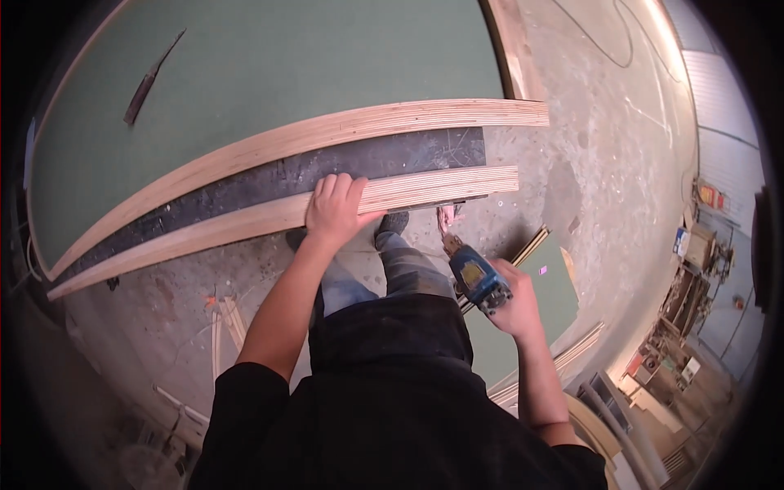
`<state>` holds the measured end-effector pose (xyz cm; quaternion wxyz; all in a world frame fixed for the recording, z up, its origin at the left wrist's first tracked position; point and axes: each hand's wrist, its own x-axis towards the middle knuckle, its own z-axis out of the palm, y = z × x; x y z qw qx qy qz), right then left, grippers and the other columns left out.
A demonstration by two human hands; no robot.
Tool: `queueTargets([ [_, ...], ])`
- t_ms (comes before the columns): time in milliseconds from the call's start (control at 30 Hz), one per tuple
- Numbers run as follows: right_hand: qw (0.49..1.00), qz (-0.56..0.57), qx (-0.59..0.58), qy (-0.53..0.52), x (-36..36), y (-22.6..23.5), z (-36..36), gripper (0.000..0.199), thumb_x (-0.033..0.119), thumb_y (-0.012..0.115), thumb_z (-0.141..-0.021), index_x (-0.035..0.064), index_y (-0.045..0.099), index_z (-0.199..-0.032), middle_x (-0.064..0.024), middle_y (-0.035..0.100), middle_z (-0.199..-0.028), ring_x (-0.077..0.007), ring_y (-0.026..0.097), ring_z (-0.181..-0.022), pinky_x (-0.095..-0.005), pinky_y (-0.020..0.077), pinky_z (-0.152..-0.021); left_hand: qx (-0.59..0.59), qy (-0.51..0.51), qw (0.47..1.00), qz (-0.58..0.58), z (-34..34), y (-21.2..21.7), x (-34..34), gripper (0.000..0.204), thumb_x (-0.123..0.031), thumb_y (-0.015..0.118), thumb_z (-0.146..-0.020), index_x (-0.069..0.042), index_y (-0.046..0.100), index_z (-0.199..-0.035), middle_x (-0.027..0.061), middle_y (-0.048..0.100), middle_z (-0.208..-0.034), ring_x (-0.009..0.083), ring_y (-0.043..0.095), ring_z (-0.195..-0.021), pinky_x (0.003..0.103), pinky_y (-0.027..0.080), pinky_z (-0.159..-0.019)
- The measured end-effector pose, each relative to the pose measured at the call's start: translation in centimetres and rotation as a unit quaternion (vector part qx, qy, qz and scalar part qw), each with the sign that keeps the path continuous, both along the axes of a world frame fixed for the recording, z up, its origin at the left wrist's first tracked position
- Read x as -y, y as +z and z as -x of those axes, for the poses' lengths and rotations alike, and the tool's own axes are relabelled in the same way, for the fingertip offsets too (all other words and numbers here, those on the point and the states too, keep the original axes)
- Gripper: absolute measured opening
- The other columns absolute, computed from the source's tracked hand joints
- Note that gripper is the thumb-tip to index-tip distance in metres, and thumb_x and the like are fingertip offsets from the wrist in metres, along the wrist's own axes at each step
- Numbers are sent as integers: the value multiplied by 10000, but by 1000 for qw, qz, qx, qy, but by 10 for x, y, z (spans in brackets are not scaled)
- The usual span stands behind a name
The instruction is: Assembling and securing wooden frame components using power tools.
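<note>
My left hand (332, 205) grips a long laminated wood strip (441, 185), with the fingers over its top and the thumb along the near side. This strip lies along the near edge of a dark bench top (408, 153). In my right hand (516, 304) is a blue power drill (480, 282), held low to the right of my legs. Its nose points away from me, toward the strip's right end, and is apart from it. My fingers hide most of the drill's handle.
A second laminated strip (351, 125) runs along the near side of a large green panel (327, 61). A tool with a dark handle and thin blade (145, 94) lies on that panel. Another green board (535, 298) and wood offcuts (229, 322) are on the floor. Shelves with boxes (686, 286) stand far right.
</note>
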<state>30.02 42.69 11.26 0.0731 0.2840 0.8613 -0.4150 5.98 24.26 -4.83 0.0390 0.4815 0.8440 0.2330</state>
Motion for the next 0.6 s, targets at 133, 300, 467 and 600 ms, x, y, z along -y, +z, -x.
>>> queueTargets([
  [133,995,61,6,77,-28,-13,49,316,45,687,-686,-25,654,-992,-197,658,-935,-413,639,-845,-394,530,-771,0,13,999,-29,0,2,-2,591,-385,867,-579,-84,643,-1035,72,531,-888,289,527,-836,395,475,-756],
  [300,984,42,29,171,-35,-39,95,349,51,698,-672,-20,666,-1012,-212,668,-943,-412,648,-878,-409,528,-785,60,12,998,-2,1,11,-7,607,-360,878,-563,-77,645,-1047,67,542,-915,274,538,-894,401,472,-819],
  [467,973,25,35,225,-29,-45,123,413,40,695,-646,10,680,-1057,-200,678,-942,-411,645,-883,-432,530,-785,32,39,999,8,11,16,10,608,-391,866,-569,-83,639,-1042,57,534,-917,262,538,-911,385,462,-824],
  [600,963,18,75,259,-22,-46,138,435,38,690,-643,18,679,-1078,-189,679,-941,-407,648,-888,-434,532,-790,6,22,999,28,14,7,21,611,-442,843,-564,-92,627,-1015,48,515,-876,250,528,-878,363,455,-796],
])
